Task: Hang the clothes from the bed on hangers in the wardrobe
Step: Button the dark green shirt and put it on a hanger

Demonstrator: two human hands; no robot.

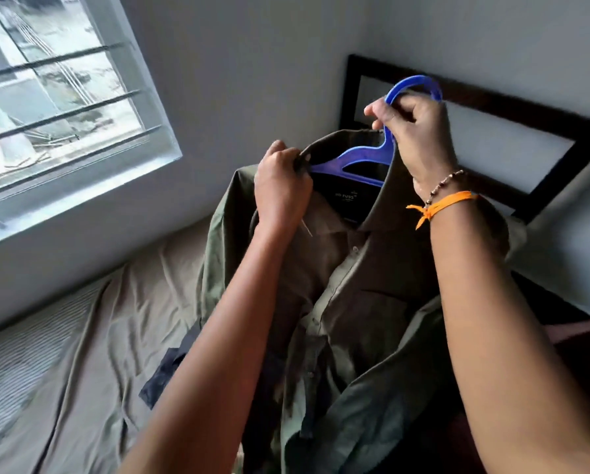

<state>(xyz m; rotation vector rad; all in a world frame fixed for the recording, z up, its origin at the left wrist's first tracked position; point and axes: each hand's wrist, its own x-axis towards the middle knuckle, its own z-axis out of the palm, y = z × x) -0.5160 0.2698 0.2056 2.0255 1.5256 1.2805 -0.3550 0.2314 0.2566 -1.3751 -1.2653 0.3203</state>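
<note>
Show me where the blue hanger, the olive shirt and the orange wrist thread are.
blue hanger (365, 155): head view, on its bare left arm inside the collar.
olive shirt (365, 302): head view, on the chest panel beside the button placket.
orange wrist thread (451, 201): head view, on the band around the right wrist.

shirt (355, 302) hem cut off, hanger (365, 155) shoulders hidden

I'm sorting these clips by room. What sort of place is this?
Most likely a bedroom: a bed with a rumpled tan sheet, a dark headboard against the wall, and a barred window beside it.
</note>
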